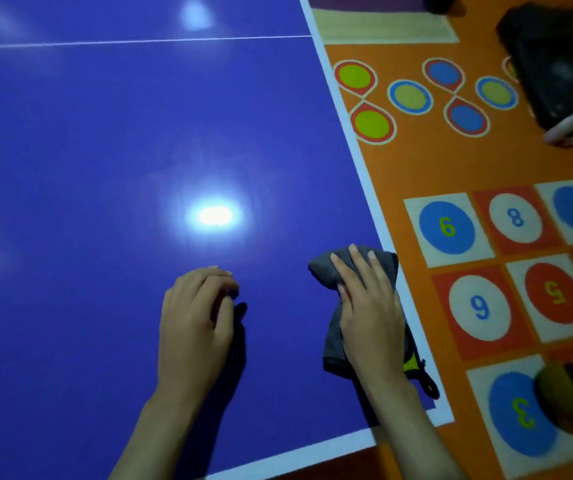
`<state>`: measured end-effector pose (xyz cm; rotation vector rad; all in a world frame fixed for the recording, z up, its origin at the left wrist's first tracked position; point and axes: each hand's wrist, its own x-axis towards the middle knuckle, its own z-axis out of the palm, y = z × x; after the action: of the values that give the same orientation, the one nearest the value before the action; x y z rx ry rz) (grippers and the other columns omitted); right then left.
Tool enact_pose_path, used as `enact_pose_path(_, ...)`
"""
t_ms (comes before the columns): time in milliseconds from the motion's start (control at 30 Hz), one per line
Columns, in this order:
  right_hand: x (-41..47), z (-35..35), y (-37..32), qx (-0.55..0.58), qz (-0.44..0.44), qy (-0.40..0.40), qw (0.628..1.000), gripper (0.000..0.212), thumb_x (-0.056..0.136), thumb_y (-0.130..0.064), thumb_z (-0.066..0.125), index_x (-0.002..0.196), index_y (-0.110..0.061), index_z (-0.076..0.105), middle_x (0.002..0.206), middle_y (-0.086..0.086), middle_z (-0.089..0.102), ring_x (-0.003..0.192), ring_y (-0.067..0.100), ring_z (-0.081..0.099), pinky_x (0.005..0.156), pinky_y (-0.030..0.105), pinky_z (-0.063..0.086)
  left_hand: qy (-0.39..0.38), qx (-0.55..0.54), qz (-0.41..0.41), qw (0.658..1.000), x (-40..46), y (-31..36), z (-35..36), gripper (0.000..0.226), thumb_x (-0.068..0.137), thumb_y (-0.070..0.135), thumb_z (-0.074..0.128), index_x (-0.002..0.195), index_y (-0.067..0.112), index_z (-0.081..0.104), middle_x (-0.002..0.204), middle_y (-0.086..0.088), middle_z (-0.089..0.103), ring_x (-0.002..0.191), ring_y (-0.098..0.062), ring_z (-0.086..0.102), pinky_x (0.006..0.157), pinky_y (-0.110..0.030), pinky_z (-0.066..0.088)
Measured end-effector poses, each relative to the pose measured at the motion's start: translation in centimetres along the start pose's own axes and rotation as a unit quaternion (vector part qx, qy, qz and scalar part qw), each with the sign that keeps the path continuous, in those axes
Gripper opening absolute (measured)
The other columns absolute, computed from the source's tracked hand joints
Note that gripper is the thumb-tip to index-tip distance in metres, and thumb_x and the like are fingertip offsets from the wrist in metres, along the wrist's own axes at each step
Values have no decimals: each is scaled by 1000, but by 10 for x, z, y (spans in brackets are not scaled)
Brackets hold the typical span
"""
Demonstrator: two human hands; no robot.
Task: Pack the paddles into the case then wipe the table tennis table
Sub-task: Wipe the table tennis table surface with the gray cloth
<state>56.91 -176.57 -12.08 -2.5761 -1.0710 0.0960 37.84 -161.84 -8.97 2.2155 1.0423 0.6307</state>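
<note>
Grey cloth (pixel 350 271) lies under right hand (pixel 369 306) fingers (pixel 359 261).

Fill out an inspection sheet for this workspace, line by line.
Surface: blue table with white edge lines, glossy, with lamp glare.
Job's things: grey cloth lies near the right edge; paddles and case not seen.
Clutter: nothing seen on the table.
Hands: right hand presses flat on the cloth; left hand rests on the table, fingers loosely curled, holding nothing.
Cables: nothing seen.
Surroundings: orange floor mat with numbered circles; dark bag at upper right; a dark ball at the right edge.
</note>
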Motion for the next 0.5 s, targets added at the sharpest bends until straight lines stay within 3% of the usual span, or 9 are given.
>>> enact_pose_path(233, 36, -10, 35, 22, -30, 14, 999, 52, 102, -16, 58, 152, -30, 51, 163, -7, 40, 155, 19, 28, 114, 53, 43, -25, 45, 51, 997, 22, 6, 10, 18, 90, 16, 51, 96, 17, 68, 113, 6, 66, 112, -20, 59, 94, -34, 38)
enact_pose_path(400, 90, -3, 21, 21, -27, 10, 999, 47, 106, -19, 53, 152, -28, 50, 164, -5, 37, 156, 21, 25, 113, 57, 42, -9, 49, 58, 997, 21, -1, -6, 18, 93, 19, 50, 96, 17, 67, 112, 7, 66, 110, -20, 60, 92, -39, 41)
enact_pose_path(500, 101, 7, 1, 23, -20, 11, 999, 46, 107, -21, 49, 153, -25, 49, 165, -3, 36, 156, 24, 23, 115, 61, 38, -1, 41, 36, 998, 16, -15, -19, 20, 93, 20, 48, 97, 18, 68, 113, 8, 67, 113, -19, 59, 94, -33, 38)
